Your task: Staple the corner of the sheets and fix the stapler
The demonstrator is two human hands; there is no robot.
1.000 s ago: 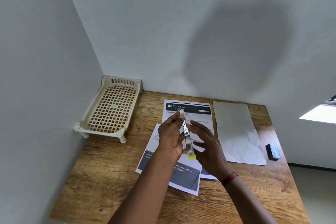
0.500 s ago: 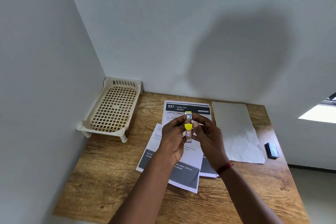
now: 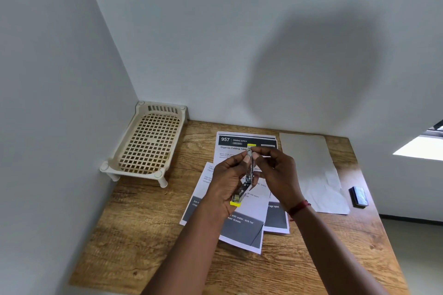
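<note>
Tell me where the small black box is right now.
In the head view, the small black box lies on the wooden table near its right edge, just right of the blank white sheet and apart from both hands.

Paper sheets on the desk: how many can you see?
4: a blank sheet at right, and three overlapping printed sheets: top, lower-left, lower-right. More may be hidden beneath.

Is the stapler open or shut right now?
Open: the stapler is hinged apart, its yellow-tipped halves splayed between the left hand and right hand.
</note>
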